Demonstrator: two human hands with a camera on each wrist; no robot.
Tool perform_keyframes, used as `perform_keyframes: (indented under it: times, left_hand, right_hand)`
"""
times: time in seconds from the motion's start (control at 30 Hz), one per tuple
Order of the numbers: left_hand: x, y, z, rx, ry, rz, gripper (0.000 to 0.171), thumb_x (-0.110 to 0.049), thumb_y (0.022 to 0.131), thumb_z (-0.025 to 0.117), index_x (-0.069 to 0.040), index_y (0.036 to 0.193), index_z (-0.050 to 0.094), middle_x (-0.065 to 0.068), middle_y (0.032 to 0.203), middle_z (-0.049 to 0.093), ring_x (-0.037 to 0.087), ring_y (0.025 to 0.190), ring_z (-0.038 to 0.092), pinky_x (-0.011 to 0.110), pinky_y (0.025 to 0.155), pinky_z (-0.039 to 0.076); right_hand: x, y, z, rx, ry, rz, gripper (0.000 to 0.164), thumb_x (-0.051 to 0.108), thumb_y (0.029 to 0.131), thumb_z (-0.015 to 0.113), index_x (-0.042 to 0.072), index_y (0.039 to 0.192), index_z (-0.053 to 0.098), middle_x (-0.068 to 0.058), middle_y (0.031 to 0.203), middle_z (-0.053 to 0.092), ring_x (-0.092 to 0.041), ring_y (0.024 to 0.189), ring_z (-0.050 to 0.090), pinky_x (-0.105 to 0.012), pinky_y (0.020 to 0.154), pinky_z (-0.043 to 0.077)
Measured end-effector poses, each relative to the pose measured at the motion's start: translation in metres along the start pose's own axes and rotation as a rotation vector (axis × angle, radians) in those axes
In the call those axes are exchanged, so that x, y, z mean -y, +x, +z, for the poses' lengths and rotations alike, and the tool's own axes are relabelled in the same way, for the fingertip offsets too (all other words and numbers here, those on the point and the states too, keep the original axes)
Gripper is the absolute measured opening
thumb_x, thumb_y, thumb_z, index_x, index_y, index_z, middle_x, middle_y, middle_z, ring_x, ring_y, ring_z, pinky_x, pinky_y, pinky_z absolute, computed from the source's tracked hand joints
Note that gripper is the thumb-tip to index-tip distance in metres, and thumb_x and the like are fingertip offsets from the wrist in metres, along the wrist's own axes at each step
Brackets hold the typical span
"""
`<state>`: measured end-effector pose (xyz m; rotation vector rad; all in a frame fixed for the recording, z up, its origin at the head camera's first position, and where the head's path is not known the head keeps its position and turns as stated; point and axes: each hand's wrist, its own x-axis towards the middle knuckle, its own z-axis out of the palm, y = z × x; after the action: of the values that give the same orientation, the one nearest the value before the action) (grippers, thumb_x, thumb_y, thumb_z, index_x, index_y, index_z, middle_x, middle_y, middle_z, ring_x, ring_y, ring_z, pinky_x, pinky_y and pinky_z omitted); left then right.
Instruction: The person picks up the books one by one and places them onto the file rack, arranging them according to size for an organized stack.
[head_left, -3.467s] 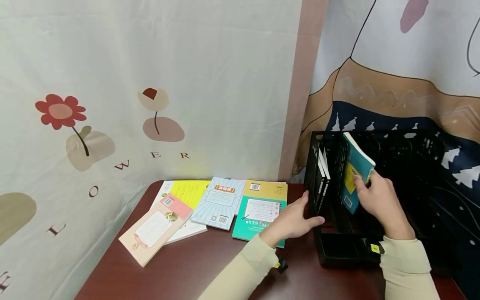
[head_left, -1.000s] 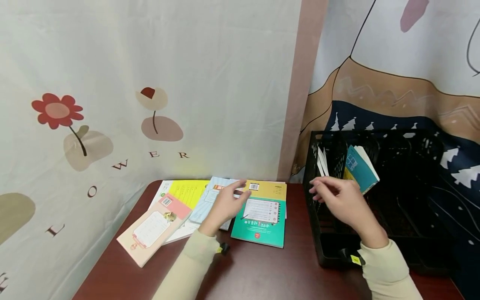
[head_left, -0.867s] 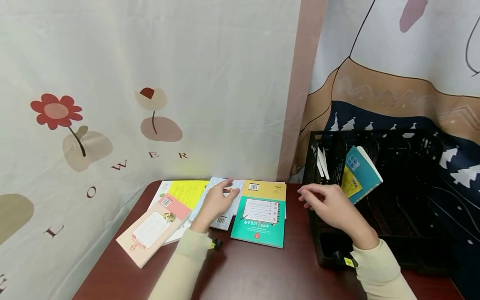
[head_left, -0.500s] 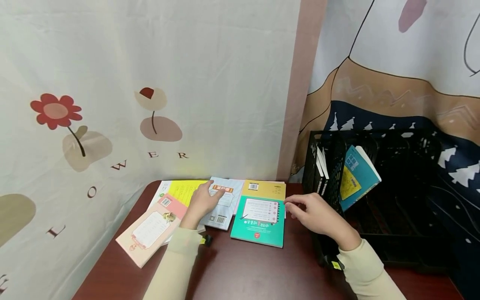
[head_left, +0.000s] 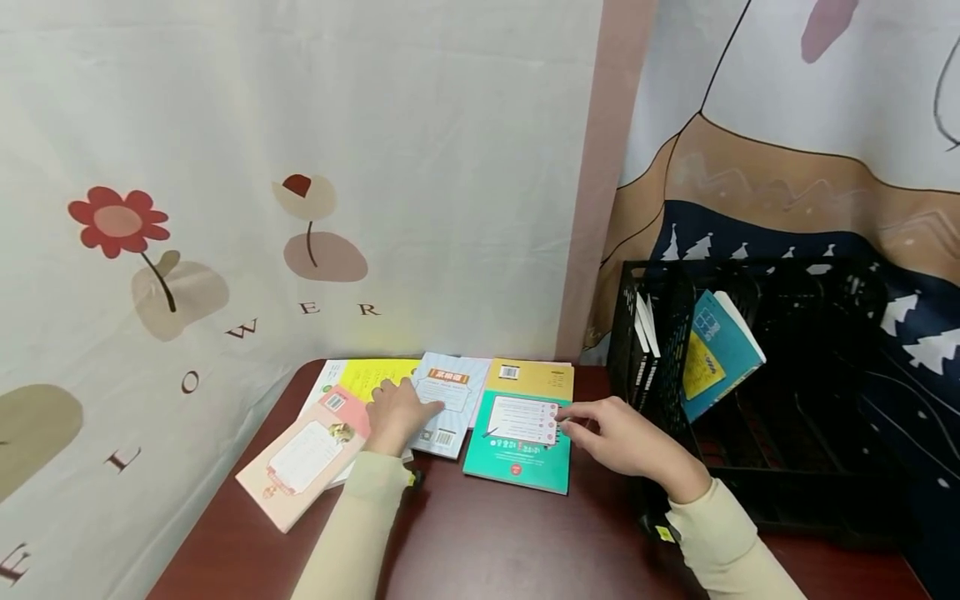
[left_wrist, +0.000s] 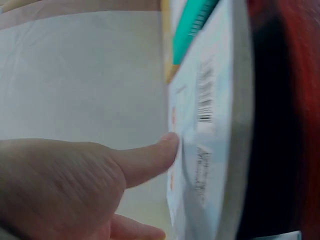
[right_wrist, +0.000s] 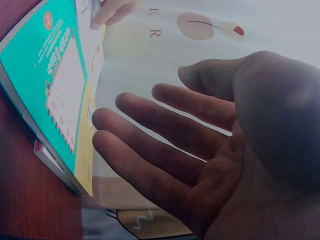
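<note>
My left hand (head_left: 393, 414) reaches over the left edge of a light blue book (head_left: 442, 400), fingers spread and pointing away. In the left wrist view the thumb (left_wrist: 150, 159) lies right at the cover, beside its barcode. My right hand (head_left: 618, 437) hovers by the right edge of a green and yellow book (head_left: 517, 458). Its fingers (right_wrist: 145, 160) are loosely extended with nothing between them, as the right wrist view shows. Pink (head_left: 303, 458) and yellow (head_left: 375, 375) books lie under and left of my left hand.
A black file rack (head_left: 780, 483) stands on the table at the right. Two white-edged books (head_left: 645, 333) stand in its left slot, and a teal book (head_left: 723, 350) leans to the right in the slot beside. A printed curtain (head_left: 450, 167) hangs behind the table.
My right hand has let go of the teal book, which now leans in the rack, and has moved left to the green book. My left hand has moved left from the rack to the light blue book.
</note>
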<state>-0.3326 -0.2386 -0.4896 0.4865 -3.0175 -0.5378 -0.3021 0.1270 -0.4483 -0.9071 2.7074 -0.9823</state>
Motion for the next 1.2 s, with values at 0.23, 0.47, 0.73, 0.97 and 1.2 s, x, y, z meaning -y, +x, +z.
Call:
perform_keyframes:
  times: [0.23,0.47,0.73,0.97,1.2]
  left_hand:
    - [-0.004,0.001,0.004,-0.023,-0.028,-0.026,0.065,-0.043,0.081,0.088,0.008,0.113,0.064,0.025,0.102,0.055,0.042,0.098,0.051,0.053,0.085,0.044]
    - [-0.007,0.002,-0.002,-0.006,-0.198,-0.068,0.069,-0.029,0.088,0.081,0.007,0.136,0.046,0.030,0.119,0.059,0.043,0.102,0.058,0.057,0.091,0.051]
    - [-0.016,-0.004,-0.019,-0.060,-0.302,0.017,0.065,-0.025,0.095,0.072,-0.001,0.144,0.038,0.030,0.112,0.066,0.044,0.097,0.066,0.053,0.081,0.054]
    - [-0.025,-0.012,-0.034,-0.144,-0.337,0.059,0.056,-0.026,0.095,0.071,-0.007,0.139,0.042,0.024,0.107,0.069,0.042,0.094,0.067,0.052,0.079,0.053]
    - [-0.044,-0.027,-0.043,-0.143,-0.440,0.148,0.053,-0.027,0.096,0.073,-0.009,0.136,0.044,0.020,0.107,0.071,0.034,0.087,0.072,0.048,0.074,0.058]
  right_hand:
    - [0.001,0.000,0.000,0.031,0.022,0.002,0.031,0.027,0.105,0.063,0.013,0.130,0.075,0.000,0.110,0.078,-0.007,0.051,0.047,-0.025,0.050,0.044]
    - [0.001,0.000,0.000,0.048,0.022,0.000,0.032,0.027,0.106,0.062,0.013,0.131,0.075,0.001,0.113,0.076,-0.006,0.051,0.046,-0.024,0.049,0.042]
    - [0.001,0.000,0.001,0.060,0.013,-0.014,0.034,0.028,0.106,0.062,0.011,0.132,0.074,0.001,0.114,0.077,-0.005,0.050,0.045,-0.025,0.050,0.042]
    - [0.003,0.000,0.001,0.038,0.017,-0.015,0.031,0.028,0.106,0.062,0.014,0.130,0.075,-0.001,0.110,0.077,-0.005,0.049,0.043,-0.024,0.049,0.040]
    - [0.004,0.001,0.001,-0.007,0.038,0.001,0.039,0.034,0.106,0.062,0.012,0.137,0.071,0.001,0.086,0.073,-0.008,0.056,0.053,-0.025,0.053,0.048]
